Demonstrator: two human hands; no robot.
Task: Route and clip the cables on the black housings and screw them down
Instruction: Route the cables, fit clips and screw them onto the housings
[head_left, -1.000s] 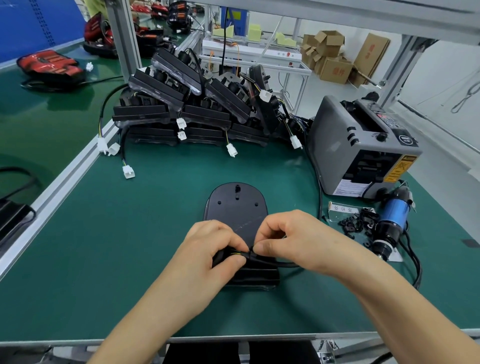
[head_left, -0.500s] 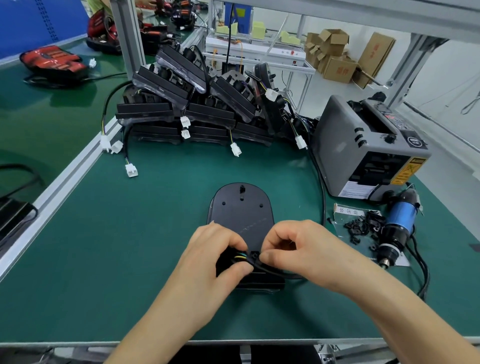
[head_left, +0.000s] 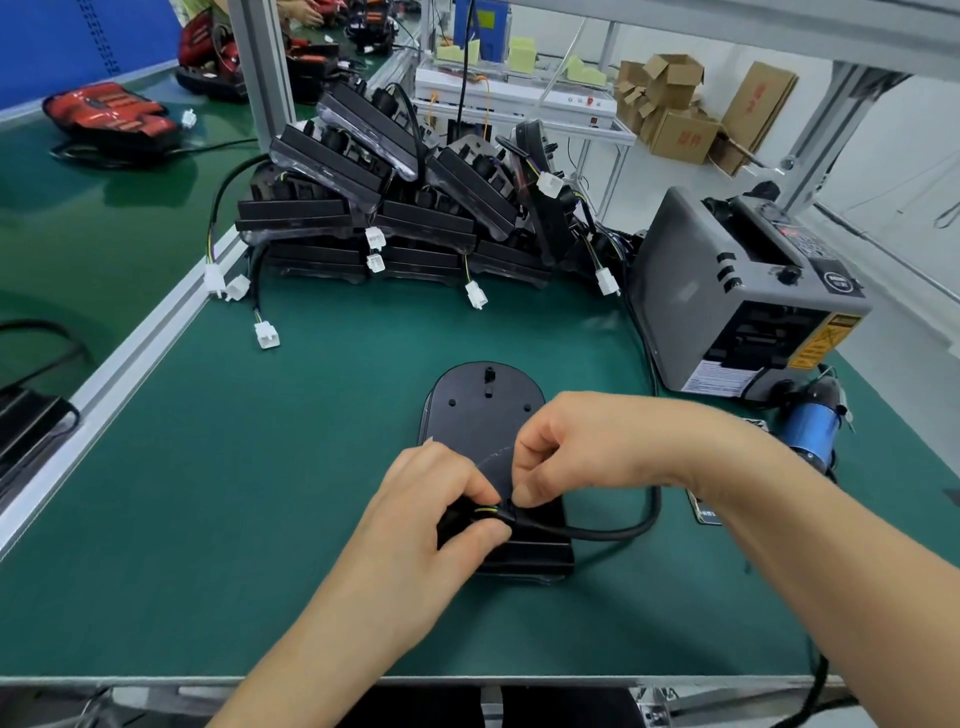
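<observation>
Nothing really legible tbh: red characters on the brown cardboard boxes (head_left: 680, 137) upper right and the yellow warning sticker (head_left: 823, 340) on the grey box-shaped machine (head_left: 685, 291) are too blurry.

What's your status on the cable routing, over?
Left hand and right hand pinching black cable at near end of housing. Housing flat on green mat. Screwdriver untouched, far right.

housing (head_left: 483, 410) centre of surface (head_left: 260, 493), housing pile (head_left: 363, 208) at 12, tape dispenser (head_left: 691, 291) at 2, screwdriver (head_left: 808, 431) at 3 beside it, cable (head_left: 613, 532) loops off housing toward 3
</observation>
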